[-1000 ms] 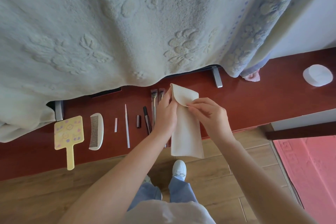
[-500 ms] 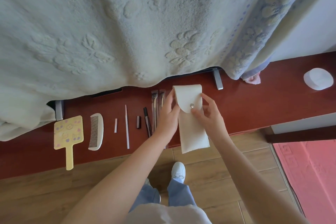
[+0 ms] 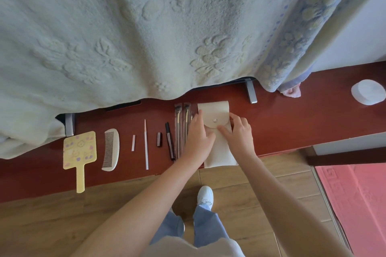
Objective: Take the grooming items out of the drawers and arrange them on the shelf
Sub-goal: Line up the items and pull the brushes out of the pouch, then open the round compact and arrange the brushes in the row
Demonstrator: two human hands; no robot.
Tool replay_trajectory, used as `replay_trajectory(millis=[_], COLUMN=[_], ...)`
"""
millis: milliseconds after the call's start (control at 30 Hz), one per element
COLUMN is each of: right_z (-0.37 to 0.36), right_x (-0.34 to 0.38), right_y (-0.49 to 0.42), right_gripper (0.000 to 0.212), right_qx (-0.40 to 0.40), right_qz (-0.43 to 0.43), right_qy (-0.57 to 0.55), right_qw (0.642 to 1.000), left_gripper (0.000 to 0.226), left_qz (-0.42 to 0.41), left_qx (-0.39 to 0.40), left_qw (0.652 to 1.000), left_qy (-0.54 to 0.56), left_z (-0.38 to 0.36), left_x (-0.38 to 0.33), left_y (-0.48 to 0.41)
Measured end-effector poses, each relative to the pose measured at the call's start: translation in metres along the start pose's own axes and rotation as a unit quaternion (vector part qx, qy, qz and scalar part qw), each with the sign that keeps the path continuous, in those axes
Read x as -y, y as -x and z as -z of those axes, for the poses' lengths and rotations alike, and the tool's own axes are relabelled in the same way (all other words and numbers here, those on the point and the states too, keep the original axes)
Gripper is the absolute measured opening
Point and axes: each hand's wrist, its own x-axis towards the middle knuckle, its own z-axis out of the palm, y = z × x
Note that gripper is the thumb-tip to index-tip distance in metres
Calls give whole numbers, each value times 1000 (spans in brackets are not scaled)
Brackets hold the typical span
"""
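Cream pouch (image 3: 213,109) lies flat on the red-brown shelf (image 3: 292,123), just right of the brushes (image 3: 181,131). Its long axis runs front to back: the snap-flap end points away from the person, the plain end sits at the front edge. Left hand (image 3: 198,140) and right hand (image 3: 240,137), 1 per long side and equally near, press it with loose fingers; neither grips.

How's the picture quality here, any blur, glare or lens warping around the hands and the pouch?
Head view: soft even daylight, no glare, only a faint sheen on the red shelf; the wide lens bends the shelf's front edge and stretches the forearms; the left hand, right hand and pouch look slightly soft, though the snap is legible.
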Motion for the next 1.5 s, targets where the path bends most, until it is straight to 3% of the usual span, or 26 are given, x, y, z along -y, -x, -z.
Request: replay_trajectory(millis=[67,167,233,400,633,833,1067,1500], right_z=[6,25,43,95,155,191,231,334], right_x=[-2,-7,-13,-32,-47,-64,-109,-193], right_y=[5,20,33,69,133,177,188,104], right_gripper=[60,59,61,68,76,81,81,80], right_qx=[-15,-77,-111,-159,-226,-266,-282,-189], right_qz=[14,42,39,-18,-116,-149,-139,-13], right_qy=[63,127,164,218,206,187,171,229], right_qw=[998,988,979,963,945,934,934,955], left_gripper=[68,67,76,81,73,73,72,72], left_qz=[-22,-107,-147,-264,-403,-459,-459,-341], left_qx=[3,-13,-7,22,64,101,113,29], left_qw=[994,951,928,875,810,778,773,842], left_qy=[-109,-290,-341,-404,-421,-417,-423,-417], left_z=[0,0,-4,-22,-59,-90,-140,-238], left_x=[-6,-19,-31,-73,-141,-173,-199,-258], left_y=[5,12,14,20,58,94,106,78])
